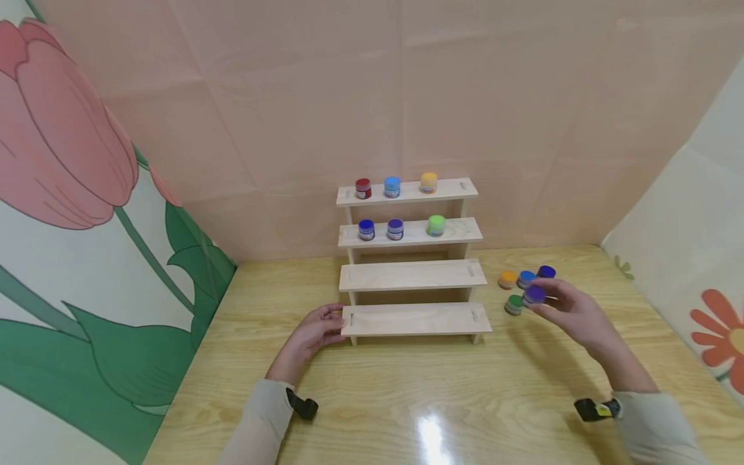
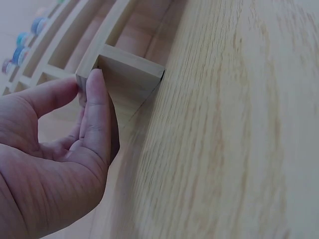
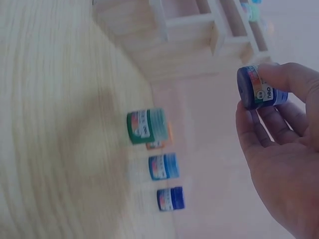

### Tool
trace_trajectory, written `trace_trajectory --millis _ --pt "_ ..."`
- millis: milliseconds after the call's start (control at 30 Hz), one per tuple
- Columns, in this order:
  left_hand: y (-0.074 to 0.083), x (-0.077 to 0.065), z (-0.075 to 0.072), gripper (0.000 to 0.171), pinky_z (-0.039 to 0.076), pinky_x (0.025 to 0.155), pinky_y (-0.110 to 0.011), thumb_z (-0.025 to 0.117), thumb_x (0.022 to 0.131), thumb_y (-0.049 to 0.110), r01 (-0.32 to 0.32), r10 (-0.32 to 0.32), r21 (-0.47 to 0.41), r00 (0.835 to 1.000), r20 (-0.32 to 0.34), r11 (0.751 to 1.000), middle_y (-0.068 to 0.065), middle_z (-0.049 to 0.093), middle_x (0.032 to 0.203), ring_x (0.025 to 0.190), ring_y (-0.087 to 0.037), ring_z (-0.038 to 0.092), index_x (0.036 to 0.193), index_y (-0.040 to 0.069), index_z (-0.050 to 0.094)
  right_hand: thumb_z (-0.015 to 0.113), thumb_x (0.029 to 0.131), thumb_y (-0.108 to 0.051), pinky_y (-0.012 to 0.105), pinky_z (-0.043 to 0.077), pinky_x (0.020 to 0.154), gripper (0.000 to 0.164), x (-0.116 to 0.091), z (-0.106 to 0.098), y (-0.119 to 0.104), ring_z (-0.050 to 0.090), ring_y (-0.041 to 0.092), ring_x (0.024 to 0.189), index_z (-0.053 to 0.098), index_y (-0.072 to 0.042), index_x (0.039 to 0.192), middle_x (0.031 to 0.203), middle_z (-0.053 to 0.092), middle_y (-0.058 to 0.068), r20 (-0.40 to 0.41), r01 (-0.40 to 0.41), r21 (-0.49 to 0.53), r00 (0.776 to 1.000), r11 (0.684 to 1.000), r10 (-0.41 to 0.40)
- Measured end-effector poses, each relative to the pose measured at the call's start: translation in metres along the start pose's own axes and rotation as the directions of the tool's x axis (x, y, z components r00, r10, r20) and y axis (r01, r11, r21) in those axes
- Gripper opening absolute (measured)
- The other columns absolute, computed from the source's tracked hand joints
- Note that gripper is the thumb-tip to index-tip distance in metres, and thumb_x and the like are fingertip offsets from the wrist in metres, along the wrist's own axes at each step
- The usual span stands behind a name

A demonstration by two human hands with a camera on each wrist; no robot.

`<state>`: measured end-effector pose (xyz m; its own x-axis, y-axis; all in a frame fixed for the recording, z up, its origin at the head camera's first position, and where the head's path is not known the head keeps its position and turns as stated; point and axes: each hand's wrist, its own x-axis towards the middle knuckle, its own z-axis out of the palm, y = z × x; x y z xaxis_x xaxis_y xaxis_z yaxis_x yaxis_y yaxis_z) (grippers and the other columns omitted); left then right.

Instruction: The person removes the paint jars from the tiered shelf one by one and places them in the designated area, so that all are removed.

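My right hand [image 1: 575,316] pinches a small purple paint jar [image 1: 533,296] between thumb and fingers. In the right wrist view this jar [image 3: 256,88] is tilted on its side relative to the camera, held off the table. Near it on the table stand a green jar [image 1: 514,305], an orange jar [image 1: 507,279], a blue jar [image 1: 526,279] and a dark blue jar [image 1: 546,272]. My left hand [image 1: 316,329] grips the left end of the lowest step of a four-tier wooden rack [image 1: 415,320]; thumb and fingers meet the board's corner [image 2: 89,69].
On the top tier sit a dark red jar [image 1: 363,188], a light blue jar [image 1: 392,187] and a yellow jar [image 1: 429,183]. The second tier bears a blue jar [image 1: 366,230], a purple jar [image 1: 395,229] and a light green jar [image 1: 436,225]. A pink-covered wall [image 1: 290,129] rises behind.
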<state>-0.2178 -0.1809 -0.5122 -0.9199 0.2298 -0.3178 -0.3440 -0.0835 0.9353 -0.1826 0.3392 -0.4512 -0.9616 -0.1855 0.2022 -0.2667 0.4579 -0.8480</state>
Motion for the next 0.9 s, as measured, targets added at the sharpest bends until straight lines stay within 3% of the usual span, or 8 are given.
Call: trace_trajectory --millis 233,500,900 --pt "0.001 0.0 0.0 0.056 0.061 0.071 -0.026 0.061 0.096 -0.004 -0.001 0.001 -0.002 1.0 0.005 1.0 -0.007 0.056 0.103 0.083 -0.015 0.064 0.147 -0.007 0.039 0.067 0.098 -0.012 0.01 0.053 0.08 0.046 -0.003 -0.009 0.013 0.059 -0.012 0.103 0.051 0.002 0.139 0.118 0.058 -0.022 -0.012 0.007 -0.029 1.0 1.0 -0.007" --pt "-0.001 0.001 0.0 0.056 0.061 0.071 -0.027 0.061 0.096 -0.004 -0.006 0.006 -0.008 1.0 0.004 1.0 -0.007 0.057 0.103 0.084 -0.016 0.064 0.147 -0.007 0.04 0.066 0.098 -0.006 0.008 0.051 0.084 0.046 -0.004 -0.017 0.034 0.058 -0.011 0.107 0.053 -0.004 0.142 0.123 0.058 -0.02 -0.003 0.022 0.027 1.0 0.999 -0.022" --pt "-0.001 -0.001 0.002 0.055 0.061 0.071 -0.027 0.06 0.096 -0.005 -0.011 0.011 -0.01 1.0 0.005 1.0 -0.007 0.058 0.102 0.083 -0.016 0.064 0.147 -0.007 0.04 0.067 0.099 -0.021 0.007 0.05 0.082 0.053 -0.001 -0.027 0.058 0.05 -0.019 0.105 0.049 0.0 0.144 0.12 0.057 -0.021 0.015 -0.08 -0.082 0.997 0.993 0.082"
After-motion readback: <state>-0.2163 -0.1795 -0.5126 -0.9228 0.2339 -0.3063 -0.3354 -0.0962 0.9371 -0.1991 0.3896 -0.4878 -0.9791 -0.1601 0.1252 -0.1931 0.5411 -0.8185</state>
